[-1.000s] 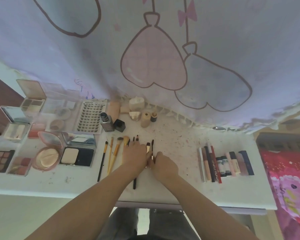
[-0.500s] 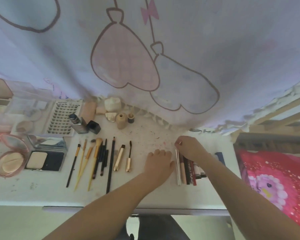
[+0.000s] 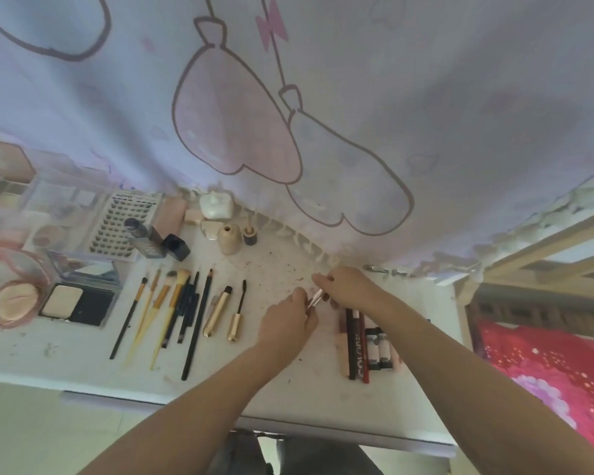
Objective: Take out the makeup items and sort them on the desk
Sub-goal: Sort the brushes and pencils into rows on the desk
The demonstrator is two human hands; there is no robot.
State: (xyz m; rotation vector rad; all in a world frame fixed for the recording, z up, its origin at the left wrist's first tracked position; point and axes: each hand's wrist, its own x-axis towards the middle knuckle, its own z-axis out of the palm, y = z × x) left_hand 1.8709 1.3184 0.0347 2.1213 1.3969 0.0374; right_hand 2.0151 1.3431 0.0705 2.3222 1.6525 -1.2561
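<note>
White and speckled with crumbs of old powder, the desk point(image 3: 288, 389) runs under a pale curtain point(image 3: 357, 97) printed with pink and lilac shapes. Both my hands meet over the bare middle of the desk: my right hand point(image 3: 350, 289) pinches the upper end of a thin clear-and-pink stick point(image 3: 314, 299), and my left hand point(image 3: 285, 323) closes its fingers on the lower end — so the two are together on that one stick, lifted slightly off the desk or resting on it, I cannot tell which. Just right of the stick lies the row of lip pencils and tubes point(image 3: 364, 344), partly under my right forearm. Left of the stick are the gold mascara tube point(image 3: 220, 311) and its wand point(image 3: 239, 311), then the brushes point(image 3: 165, 313) fanned side by side. Further left of the brushes sit an open compact point(image 3: 79, 303) and a pink puff case point(image 3: 12, 299). Behind the brushes, by the curtain's hem, stand a lash tray point(image 3: 124, 224), a dark bottle point(image 3: 144, 236), a black cap point(image 3: 175, 246) and a beige bottle point(image 3: 229, 238).
</note>
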